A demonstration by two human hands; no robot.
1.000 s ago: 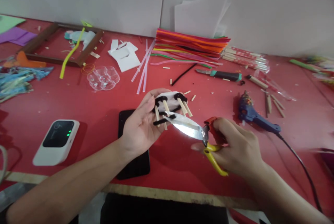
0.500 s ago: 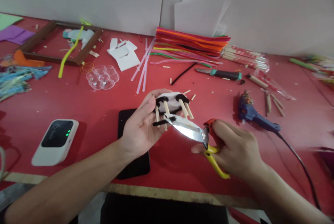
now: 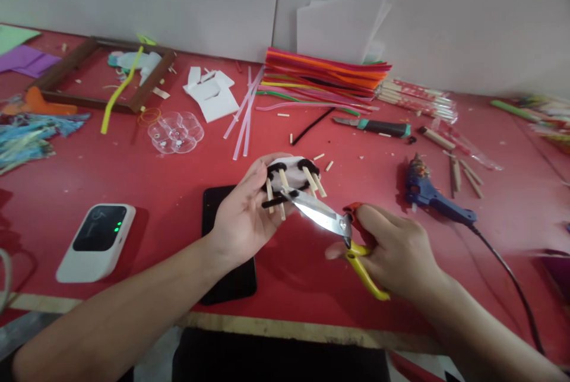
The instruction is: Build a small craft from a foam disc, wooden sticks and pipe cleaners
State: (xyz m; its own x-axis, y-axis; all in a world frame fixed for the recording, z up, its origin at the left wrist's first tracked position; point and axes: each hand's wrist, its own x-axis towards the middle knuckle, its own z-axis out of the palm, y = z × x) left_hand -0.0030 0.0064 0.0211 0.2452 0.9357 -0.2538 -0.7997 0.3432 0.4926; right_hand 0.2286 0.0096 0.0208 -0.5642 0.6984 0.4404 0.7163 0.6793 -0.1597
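My left hand point(image 3: 243, 215) cups a small white craft piece point(image 3: 291, 175) wound with black pipe cleaner and stuck with short wooden sticks, held above the red table point(image 3: 133, 180). My right hand point(image 3: 394, 251) grips scissors point(image 3: 327, 218) with yellow and red handles. The bright blades point left and their tips touch the black pipe cleaner on the near side of the craft piece. The blades look nearly closed together.
A black phone point(image 3: 229, 278) lies under my left wrist, a white device point(image 3: 95, 241) with green lights at the left. A blue glue gun point(image 3: 434, 196) and its cable lie right. Behind are a pipe cleaner stack point(image 3: 325, 79), a utility knife point(image 3: 374, 126), a clear tray point(image 3: 176, 131), a wooden frame point(image 3: 102, 73).
Both hands drifted slightly left and up together. The scissor tips stay on the black pipe cleaner; the grip on both things is unchanged.
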